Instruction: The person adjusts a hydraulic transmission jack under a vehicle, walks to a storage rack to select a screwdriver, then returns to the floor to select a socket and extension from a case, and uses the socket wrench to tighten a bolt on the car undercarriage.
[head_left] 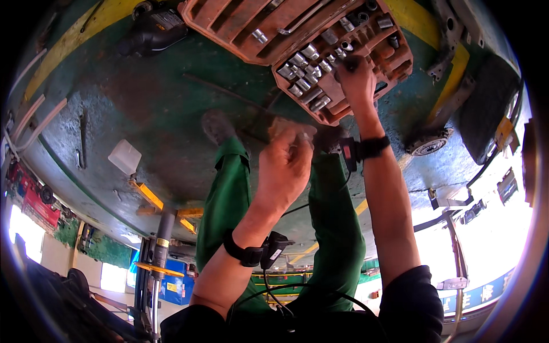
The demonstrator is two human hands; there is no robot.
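An open reddish-brown socket-set case [260,57] lies on the floor ahead of me, with rows of silver sockets [309,52] in its right half. My right hand [358,86] reaches down into that half, its darkened fingers bent together among the sockets. What they grip, if anything, is hidden. My left hand [286,163] is raised between my knees, nearer to me than the case. Its fingers are curled closed, and something small and pale shows at the fingertips, too unclear to name. In the case's left half lie a loose socket [259,35] and a ratchet-like silver handle [303,18].
A black power tool [153,31] lies left of the case. A white plastic container [124,157] is on the green floor at left. To the right are a round metal disc part [430,143] and a dark panel [489,108]. A lift post [164,228] stands lower left.
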